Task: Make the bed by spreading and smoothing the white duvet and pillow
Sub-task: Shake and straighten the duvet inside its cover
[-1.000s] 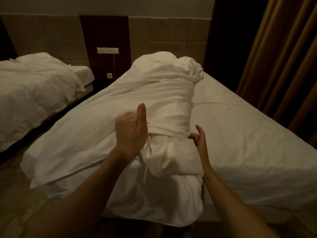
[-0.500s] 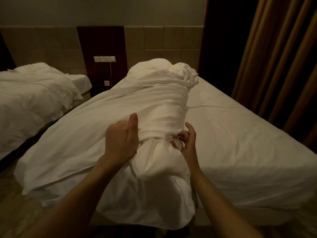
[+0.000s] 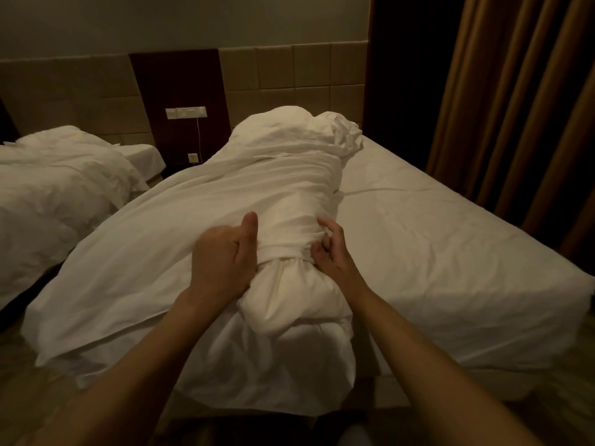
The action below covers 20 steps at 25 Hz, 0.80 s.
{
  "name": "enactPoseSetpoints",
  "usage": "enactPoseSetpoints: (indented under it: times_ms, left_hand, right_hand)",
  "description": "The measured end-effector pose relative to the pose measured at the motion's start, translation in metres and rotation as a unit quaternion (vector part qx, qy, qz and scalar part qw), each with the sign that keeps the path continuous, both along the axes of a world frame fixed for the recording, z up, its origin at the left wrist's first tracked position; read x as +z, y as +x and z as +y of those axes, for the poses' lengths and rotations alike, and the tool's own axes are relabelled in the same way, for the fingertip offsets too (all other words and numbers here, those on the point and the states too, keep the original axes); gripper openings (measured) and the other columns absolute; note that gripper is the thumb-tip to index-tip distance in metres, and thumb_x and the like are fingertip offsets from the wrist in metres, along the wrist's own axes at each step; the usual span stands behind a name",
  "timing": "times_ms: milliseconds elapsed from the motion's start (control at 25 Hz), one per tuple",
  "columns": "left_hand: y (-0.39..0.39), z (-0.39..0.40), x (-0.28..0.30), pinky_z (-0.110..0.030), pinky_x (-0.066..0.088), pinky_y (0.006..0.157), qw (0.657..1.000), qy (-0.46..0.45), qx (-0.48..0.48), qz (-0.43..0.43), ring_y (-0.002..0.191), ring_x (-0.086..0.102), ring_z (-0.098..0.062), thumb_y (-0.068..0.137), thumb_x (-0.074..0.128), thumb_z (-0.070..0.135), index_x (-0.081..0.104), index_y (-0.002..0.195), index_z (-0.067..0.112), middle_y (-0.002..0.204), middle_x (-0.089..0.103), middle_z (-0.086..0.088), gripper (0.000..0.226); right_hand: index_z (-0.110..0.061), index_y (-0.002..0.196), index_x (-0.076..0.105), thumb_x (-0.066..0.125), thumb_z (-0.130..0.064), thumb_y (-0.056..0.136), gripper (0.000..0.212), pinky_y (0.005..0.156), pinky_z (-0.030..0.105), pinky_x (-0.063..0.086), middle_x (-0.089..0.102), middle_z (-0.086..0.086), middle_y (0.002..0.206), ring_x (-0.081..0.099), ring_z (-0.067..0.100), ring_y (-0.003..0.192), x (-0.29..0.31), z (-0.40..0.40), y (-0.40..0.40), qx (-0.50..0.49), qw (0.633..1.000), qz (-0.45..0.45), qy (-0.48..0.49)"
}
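Both hands meet at the foot end of the bed (image 3: 467, 252): the left hand (image 3: 225, 262) grips the duvet (image 3: 283, 194) with thumb raised, the right hand (image 3: 331, 252) touches its cinched neck, fingers loosely curled. Bundled into a long roll, the duvet runs from foot to headboard along the bed's left half, its near end bulging over the edge.

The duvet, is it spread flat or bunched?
Bunched: the duvet lies rolled lengthwise, cinched between both hands, the sheet bare beside it.
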<state>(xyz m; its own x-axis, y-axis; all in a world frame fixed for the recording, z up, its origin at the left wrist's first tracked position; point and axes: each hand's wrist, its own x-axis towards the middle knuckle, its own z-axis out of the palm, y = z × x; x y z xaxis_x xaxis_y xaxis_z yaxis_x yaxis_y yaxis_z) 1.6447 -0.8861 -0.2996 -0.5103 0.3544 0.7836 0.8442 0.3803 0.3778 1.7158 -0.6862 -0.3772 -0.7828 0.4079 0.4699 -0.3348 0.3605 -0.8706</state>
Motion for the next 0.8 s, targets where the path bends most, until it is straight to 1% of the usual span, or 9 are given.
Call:
enactPoseSetpoints:
  times_ms: [80, 120, 200, 320, 400, 480, 560, 640, 800]
  left_hand:
    - [0.004, 0.0, 0.0, -0.042, 0.044, 0.053, 1.0, -0.012, 0.009, 0.008, 0.047, 0.052, -0.028, 0.102, 0.004, 0.065, 0.057, 0.049, 0.006, 0.047, 0.056, -0.008, 0.096]
    - [0.008, 0.001, 0.0, -0.042, 0.044, 0.053, 1.0, -0.018, 0.009, 0.01, 0.047, 0.052, -0.026, 0.101, 0.003, 0.065, 0.058, 0.05, 0.007, 0.048, 0.056, -0.006, 0.095]
    - [0.018, 0.003, 0.002, -0.041, 0.043, 0.055, 1.0, -0.027, 0.0, 0.007, 0.051, 0.053, -0.023, 0.099, 0.0, 0.068, 0.057, 0.057, 0.008, 0.052, 0.057, -0.003, 0.093]
    - [0.035, 0.011, 0.01, -0.037, 0.04, 0.062, 0.998, -0.063, 0.007, -0.025, 0.064, 0.054, -0.019, 0.093, -0.005, 0.071, 0.06, 0.075, 0.012, 0.068, 0.061, 0.001, 0.09]
    - [0.046, 0.018, 0.012, -0.034, 0.034, 0.067, 0.992, -0.109, 0.044, -0.035, 0.071, 0.05, -0.017, 0.088, -0.01, 0.07, 0.059, 0.085, 0.017, 0.076, 0.056, 0.007, 0.087]
    - [0.057, 0.026, 0.008, -0.033, 0.034, 0.07, 0.988, -0.135, 0.075, -0.031, 0.073, 0.047, -0.015, 0.087, -0.011, 0.072, 0.053, 0.085, 0.022, 0.078, 0.052, 0.009, 0.081]
    - [0.068, 0.034, -0.001, -0.034, 0.034, 0.067, 0.985, -0.143, 0.089, -0.026, 0.07, 0.046, -0.014, 0.09, -0.008, 0.073, 0.045, 0.08, 0.025, 0.076, 0.049, 0.008, 0.072]
    - [0.072, 0.039, -0.013, -0.034, 0.033, 0.064, 0.984, -0.145, 0.095, -0.037, 0.067, 0.048, -0.014, 0.092, -0.001, 0.072, 0.043, 0.081, 0.024, 0.074, 0.048, 0.008, 0.066]
    - [0.063, 0.039, -0.032, -0.033, 0.031, 0.059, 0.977, -0.184, 0.104, -0.027, 0.064, 0.06, -0.03, 0.093, 0.006, 0.074, 0.043, 0.077, 0.023, 0.062, 0.047, 0.005, 0.066]
  right_hand:
    - [-0.051, 0.14, 0.03, 0.053, -0.077, 0.085, 0.066, 0.106, 0.045, 0.047, 0.059, -0.001, 0.129, 0.059, 0.02, 0.119, -0.006, 0.0, 0.003, 0.005, 1.0, -0.001, -0.006]
    - [-0.054, 0.14, 0.027, 0.053, -0.078, 0.085, 0.065, 0.108, 0.043, 0.046, 0.056, -0.009, 0.131, 0.057, 0.016, 0.123, -0.009, -0.002, 0.002, 0.003, 1.0, 0.001, -0.011]
    - [-0.058, 0.137, 0.025, 0.052, -0.079, 0.084, 0.063, 0.108, 0.041, 0.045, 0.052, -0.014, 0.131, 0.055, 0.016, 0.124, -0.013, -0.008, -0.003, -0.014, 1.0, 0.015, -0.014]
    - [-0.061, 0.13, 0.029, 0.052, -0.084, 0.079, 0.061, 0.104, 0.038, 0.048, 0.054, -0.013, 0.126, 0.058, 0.014, 0.118, -0.012, -0.017, -0.012, -0.032, 0.999, 0.018, -0.024]
    - [-0.049, 0.129, 0.034, 0.051, -0.09, 0.073, 0.071, 0.095, 0.036, 0.052, 0.06, -0.003, 0.12, 0.062, 0.015, 0.108, -0.009, -0.02, -0.015, -0.047, 0.998, 0.011, -0.027]
    - [-0.035, 0.125, 0.039, 0.048, -0.093, 0.07, 0.08, 0.088, 0.036, 0.053, 0.064, 0.003, 0.111, 0.065, 0.02, 0.101, -0.007, -0.019, -0.014, -0.053, 0.998, -0.003, -0.016]
    - [-0.029, 0.12, 0.042, 0.049, -0.084, 0.078, 0.07, 0.088, 0.04, 0.054, 0.067, 0.003, 0.109, 0.067, 0.023, 0.103, -0.004, -0.013, -0.008, -0.041, 0.998, -0.04, -0.004]
    - [-0.027, 0.119, 0.045, 0.052, -0.073, 0.088, 0.056, 0.091, 0.042, 0.054, 0.068, 0.001, 0.112, 0.067, 0.023, 0.106, -0.001, -0.001, 0.001, -0.037, 0.996, -0.082, 0.012]
    - [-0.029, 0.116, 0.05, 0.042, -0.079, 0.086, 0.059, 0.093, 0.044, 0.054, 0.067, -0.003, 0.113, 0.065, 0.017, 0.103, 0.003, 0.011, 0.018, -0.044, 0.991, -0.111, 0.062]
